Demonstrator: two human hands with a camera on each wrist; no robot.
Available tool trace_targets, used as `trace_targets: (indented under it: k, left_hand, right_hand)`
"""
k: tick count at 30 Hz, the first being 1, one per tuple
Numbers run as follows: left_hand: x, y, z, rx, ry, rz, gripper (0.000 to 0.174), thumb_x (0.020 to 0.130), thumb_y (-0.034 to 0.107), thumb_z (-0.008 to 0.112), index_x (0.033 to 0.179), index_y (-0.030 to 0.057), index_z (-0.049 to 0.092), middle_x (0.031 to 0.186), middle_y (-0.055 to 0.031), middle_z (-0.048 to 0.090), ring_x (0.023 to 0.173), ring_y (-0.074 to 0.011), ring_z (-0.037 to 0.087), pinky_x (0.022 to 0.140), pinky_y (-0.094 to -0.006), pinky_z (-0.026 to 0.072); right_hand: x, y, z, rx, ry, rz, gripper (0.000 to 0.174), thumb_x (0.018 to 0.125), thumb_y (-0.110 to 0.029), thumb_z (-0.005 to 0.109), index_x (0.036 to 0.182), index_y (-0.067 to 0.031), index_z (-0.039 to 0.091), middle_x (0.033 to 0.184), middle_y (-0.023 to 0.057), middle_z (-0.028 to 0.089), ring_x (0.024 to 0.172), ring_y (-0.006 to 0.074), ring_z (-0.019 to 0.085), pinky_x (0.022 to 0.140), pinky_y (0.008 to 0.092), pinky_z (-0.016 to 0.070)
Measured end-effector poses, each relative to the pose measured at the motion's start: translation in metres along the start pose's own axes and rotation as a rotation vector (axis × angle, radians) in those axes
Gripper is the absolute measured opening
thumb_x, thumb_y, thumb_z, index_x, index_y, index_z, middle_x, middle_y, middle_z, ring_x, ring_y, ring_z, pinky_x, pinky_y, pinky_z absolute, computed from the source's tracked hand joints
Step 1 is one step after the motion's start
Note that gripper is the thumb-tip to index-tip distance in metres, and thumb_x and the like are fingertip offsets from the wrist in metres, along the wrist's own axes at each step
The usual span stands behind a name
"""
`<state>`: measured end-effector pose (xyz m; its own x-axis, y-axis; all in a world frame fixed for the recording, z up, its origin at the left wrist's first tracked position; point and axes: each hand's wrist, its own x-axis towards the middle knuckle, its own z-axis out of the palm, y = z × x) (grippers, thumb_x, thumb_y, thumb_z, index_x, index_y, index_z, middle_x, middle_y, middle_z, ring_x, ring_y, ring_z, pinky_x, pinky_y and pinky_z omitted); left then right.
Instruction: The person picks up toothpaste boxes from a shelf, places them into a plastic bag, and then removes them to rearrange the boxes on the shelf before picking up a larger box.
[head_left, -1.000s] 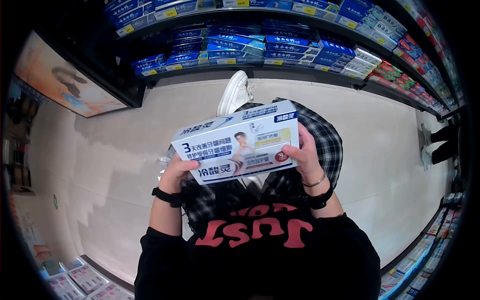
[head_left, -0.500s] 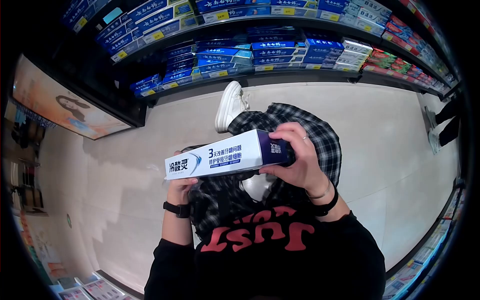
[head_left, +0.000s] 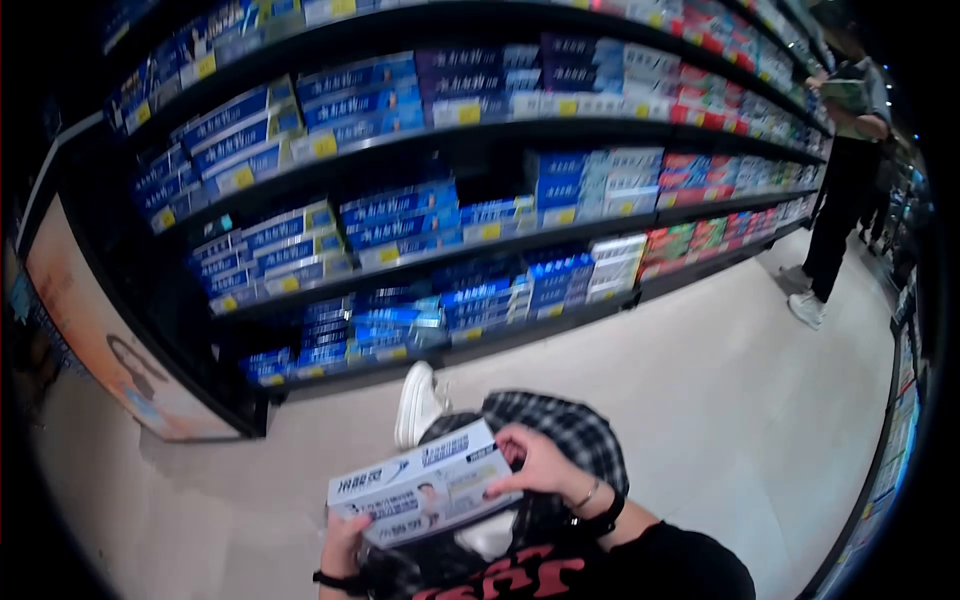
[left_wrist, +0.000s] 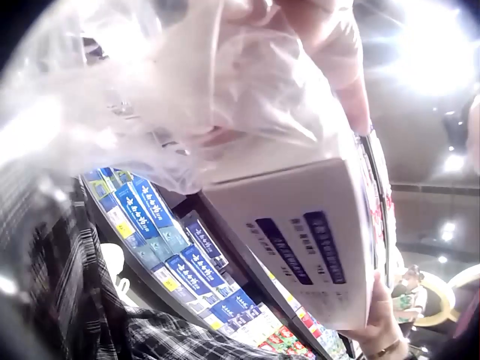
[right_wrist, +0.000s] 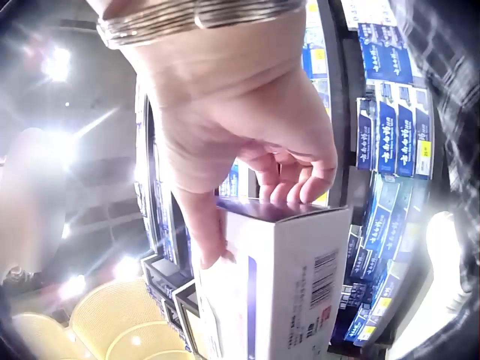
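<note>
A white toothpaste box (head_left: 425,484) with dark blue print lies tilted between both hands above the lap. My left hand (head_left: 345,535) grips its left end, thumb on the front face. At its right end my right hand (head_left: 538,462) pinches it, thumb on the front and fingers over the far edge. In the left wrist view, crinkled clear plastic (left_wrist: 262,90) lies between the left hand and the box (left_wrist: 300,247). The right wrist view has the right hand (right_wrist: 240,127) holding the box's purple end (right_wrist: 259,208).
Shelves of blue, white and red boxes (head_left: 385,215) stretch across the front. A lit advertising panel (head_left: 110,340) stands at the left. On the right, a person in dark trousers (head_left: 838,220) stands in the aisle. Pale floor (head_left: 690,370) lies between.
The view has tilted up to more of the shelves, and the box sits lower in it. The box has turned so its front shows again, and the right hand's thumb rests on that front.
</note>
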<state>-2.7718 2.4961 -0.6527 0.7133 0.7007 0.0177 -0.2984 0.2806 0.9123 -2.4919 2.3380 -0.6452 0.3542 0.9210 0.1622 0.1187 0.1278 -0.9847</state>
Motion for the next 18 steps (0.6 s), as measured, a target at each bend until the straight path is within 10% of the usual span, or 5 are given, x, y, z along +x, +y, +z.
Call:
trace_targets:
  k: [8,18]
  left_hand:
    - [0.017,-0.005,0.004,0.069,0.031,0.059,0.057,0.073,0.02,0.065,0.118,-0.0049,0.043,0.108,-0.015,0.057,0.097,-0.024,0.057,0.085,-0.0352,0.046]
    - [-0.002,0.007,0.013,-0.111,0.099,0.084,0.044,0.072,0.016,0.062,0.108,-0.0051,0.05,0.097,-0.0139,0.061,0.087,-0.021,0.06,0.077,-0.0317,0.0486]
  right_hand:
    - [-0.015,-0.018,-0.003,0.251,-0.069,0.284,0.053,0.064,-0.002,0.077,0.106,0.0046,0.045,0.099,0.0097,0.057,0.091,0.0133,0.056,0.082,0.0269,0.046]
    - [-0.001,-0.005,-0.007,0.327,-0.12,0.222,0.014,0.078,-0.009,0.065,0.08,-0.005,0.052,0.076,-0.0011,0.054,0.068,0.0052,0.05,0.061,0.0178,0.0419]
